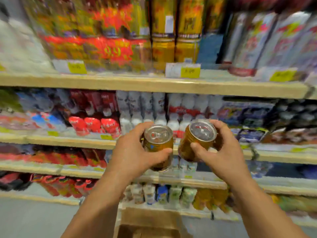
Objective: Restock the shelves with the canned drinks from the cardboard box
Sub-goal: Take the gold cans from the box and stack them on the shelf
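Your left hand (132, 152) grasping one amber silver-topped metal can (157, 145), right hand (221, 152) grasping another amber can (197, 140), brown cardboard box (151, 224) below, blurred wooden shelves (137, 85) of drinks.

Yellow price tags (190, 71), blurred red bottles (93, 125), white bottles (147, 107), grey floor (25, 220)

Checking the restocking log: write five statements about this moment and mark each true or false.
1. The left hand and right hand each hold one can. True.
2. The left can and right can are red. False: both are golden-orange.
3. Both cans stand on a shelf. False: they are held in the air in front of the shelves.
4. The cardboard box lies below the hands. True.
5. Yellow price tags sit on a shelf edge. True.
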`<state>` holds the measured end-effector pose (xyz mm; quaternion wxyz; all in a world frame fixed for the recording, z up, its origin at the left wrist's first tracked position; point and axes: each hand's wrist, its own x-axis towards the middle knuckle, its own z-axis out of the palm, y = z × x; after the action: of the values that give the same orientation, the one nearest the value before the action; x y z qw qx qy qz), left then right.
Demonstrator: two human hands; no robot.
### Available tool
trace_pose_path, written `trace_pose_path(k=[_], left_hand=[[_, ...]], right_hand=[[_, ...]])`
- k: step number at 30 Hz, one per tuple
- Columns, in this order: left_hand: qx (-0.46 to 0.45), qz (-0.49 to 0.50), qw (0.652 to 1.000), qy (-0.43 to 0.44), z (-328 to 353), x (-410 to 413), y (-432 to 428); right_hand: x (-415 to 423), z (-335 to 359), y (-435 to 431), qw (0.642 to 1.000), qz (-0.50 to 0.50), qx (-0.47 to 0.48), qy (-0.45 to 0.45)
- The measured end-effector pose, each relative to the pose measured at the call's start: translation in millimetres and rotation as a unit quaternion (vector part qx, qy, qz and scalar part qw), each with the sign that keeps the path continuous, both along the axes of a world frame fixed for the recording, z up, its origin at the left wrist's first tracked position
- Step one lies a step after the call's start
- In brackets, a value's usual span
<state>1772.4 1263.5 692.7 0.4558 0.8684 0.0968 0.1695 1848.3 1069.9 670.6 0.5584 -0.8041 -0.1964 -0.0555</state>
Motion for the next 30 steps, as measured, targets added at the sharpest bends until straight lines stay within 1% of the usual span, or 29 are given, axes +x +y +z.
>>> trace_pose_path(k=[6, 12, 16, 21, 24, 27, 30], left_hand=[[0.043, -0.015, 0.998, -0.033, 110.9, -4.9, -11.9], [0.043, -0.055, 0.996, -0.047, 173.3, 0.0, -6.0], [0.063, -0.08, 0.994, -0.045, 191.1, 11.4, 4.9], [0.085, -0.092, 0.991, -0.042, 194.7, 29.5, 15.9], [0.081, -0.088, 0.992, -0.044, 195.7, 40.1, 18.8], [0.068, -0.082, 0.993, -0.044, 193.7, 49.2, 17.7], [0.044, -0.071, 0.995, -0.045, 189.3, 58.7, 16.5]], right_hand=[[-9.3, 109.4, -17.8, 0.999, 0.009, 0.03, -0.04], [-12.1, 174.3, -23.8, 0.999, -0.007, 0.022, -0.033], [-7.6, 189.8, -17.2, 0.998, -0.043, 0.031, -0.045], [8.3, 191.6, -12.3, 0.994, -0.089, 0.047, -0.051], [28.8, 201.9, -12.7, 0.991, -0.105, 0.056, -0.062], [60.0, 216.0, -12.0, 0.991, -0.101, 0.068, -0.061], [98.5, 223.9, -5.3, 0.992, -0.097, 0.056, -0.056]])
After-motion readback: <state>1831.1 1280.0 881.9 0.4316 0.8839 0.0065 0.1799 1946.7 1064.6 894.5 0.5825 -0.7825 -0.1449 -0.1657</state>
